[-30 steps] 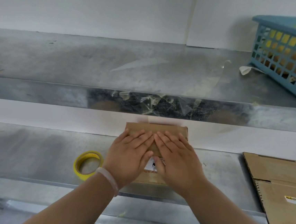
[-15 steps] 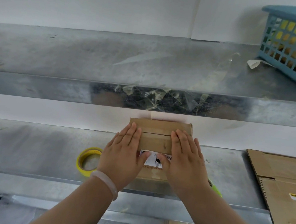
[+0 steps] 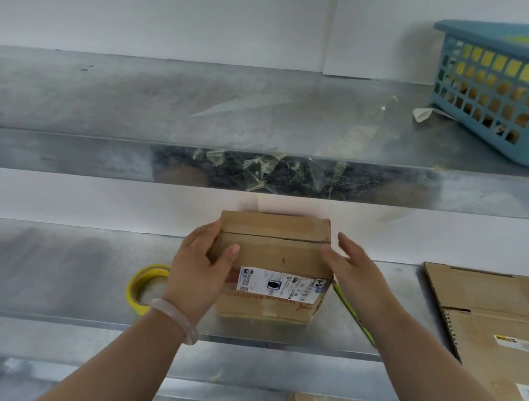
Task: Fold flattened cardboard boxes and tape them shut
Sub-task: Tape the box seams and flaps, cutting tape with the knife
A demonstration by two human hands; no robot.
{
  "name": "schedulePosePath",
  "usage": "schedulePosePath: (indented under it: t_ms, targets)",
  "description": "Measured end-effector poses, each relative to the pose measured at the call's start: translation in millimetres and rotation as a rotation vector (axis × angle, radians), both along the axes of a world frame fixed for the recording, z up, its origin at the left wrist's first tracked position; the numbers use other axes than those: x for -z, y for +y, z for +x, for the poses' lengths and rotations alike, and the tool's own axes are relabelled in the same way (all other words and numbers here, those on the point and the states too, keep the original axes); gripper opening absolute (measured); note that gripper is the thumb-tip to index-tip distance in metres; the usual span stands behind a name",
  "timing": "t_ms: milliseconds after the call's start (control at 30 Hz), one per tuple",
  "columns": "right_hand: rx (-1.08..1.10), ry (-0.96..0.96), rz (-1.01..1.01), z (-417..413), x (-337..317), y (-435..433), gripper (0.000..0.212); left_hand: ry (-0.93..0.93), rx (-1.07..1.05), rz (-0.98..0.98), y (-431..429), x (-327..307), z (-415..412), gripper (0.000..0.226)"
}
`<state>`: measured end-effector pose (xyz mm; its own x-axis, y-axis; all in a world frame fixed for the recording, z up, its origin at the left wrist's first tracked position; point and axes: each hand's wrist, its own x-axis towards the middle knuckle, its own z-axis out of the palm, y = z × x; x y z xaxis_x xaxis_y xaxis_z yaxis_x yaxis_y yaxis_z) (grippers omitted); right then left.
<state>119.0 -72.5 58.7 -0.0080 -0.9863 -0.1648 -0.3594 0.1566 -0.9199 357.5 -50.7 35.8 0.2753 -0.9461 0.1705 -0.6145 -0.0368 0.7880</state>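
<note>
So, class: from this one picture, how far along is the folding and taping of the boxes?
Done: one box is folded up, flaps closed, standing on the metal shelf. In hand: the left hand grips its left side and the right hand is open at its right edge; whether tape covers the seam cannot be told. Left: flattened cardboard lies unfolded at the right, and the yellow tape roll sits beside the box.

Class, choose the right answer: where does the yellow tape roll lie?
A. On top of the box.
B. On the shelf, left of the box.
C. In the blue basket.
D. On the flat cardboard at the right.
B: the tape roll lies flat on the shelf, left of the box, just beside the left hand.
</note>
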Motion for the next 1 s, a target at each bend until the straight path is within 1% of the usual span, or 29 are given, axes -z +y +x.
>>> schedulePosePath:
  t_ms: [33, 100, 167, 233, 300, 333, 400, 433, 533, 600, 633, 700, 767, 833, 900, 1000]
  targets:
    - [-0.053, -0.02, 0.048, 1, 1, 4, 0.039, 0.063, -0.03, 0.003, 0, 0, 1, 0.058]
    - [-0.099, -0.033, 0.042, 6, 2, 13, 0.029, 0.202, -0.067, 0.052, 1, -2, 2, 0.06]
    - [-0.08, -0.06, -0.057, 10, -1, 21, 0.032, 0.261, -0.08, 0.057, 3, -3, 3, 0.063]
    - [-0.062, -0.037, -0.161, 10, -8, 28, 0.042, 0.247, -0.064, 0.038, 8, -6, 9, 0.067]
    - [-0.069, 0.072, -0.269, 8, -15, 33, 0.054, 0.176, 0.012, 0.043, 16, -7, 18, 0.067]
    - [-0.085, 0.124, -0.311, 7, -18, 35, 0.059, 0.133, 0.062, 0.055, 19, -6, 22, 0.063]
    - [-0.143, 0.186, -0.372, 7, -21, 38, 0.062, 0.058, 0.147, 0.079, 28, 2, 29, 0.05]
    - [-0.189, 0.21, -0.408, 7, -21, 41, 0.063, 0.057, 0.165, 0.088, 33, 8, 32, 0.046]
    - [-0.374, 0.3, -0.504, 10, -13, 48, 0.06, 0.13, 0.164, 0.122, 50, 35, 38, 0.049]
    - [-0.485, 0.403, -0.592, 16, -5, 52, 0.059, 0.193, 0.164, 0.158, 61, 54, 39, 0.049]
    - [-0.514, 0.477, -0.654, 19, 2, 53, 0.058, 0.191, 0.174, 0.166, 66, 62, 38, 0.048]
    - [-0.508, 0.618, -0.758, 25, 14, 56, 0.055, 0.117, 0.201, 0.162, 73, 73, 35, 0.049]
    - [-0.496, 0.656, -0.743, 28, 23, 57, 0.054, -0.011, 0.238, 0.095, 75, 74, 29, 0.063]
    - [-0.542, 0.599, -0.703, 29, 28, 56, 0.056, 0.01, 0.274, 0.033, 74, 69, 23, 0.084]
    - [-0.588, 0.597, -0.755, 28, 31, 54, 0.055, 0.075, 0.307, -0.005, 75, 64, 17, 0.099]
    - [-0.63, 0.628, -0.856, 26, 31, 53, 0.05, 0.067, 0.254, -0.095, 84, 63, 14, 0.1]
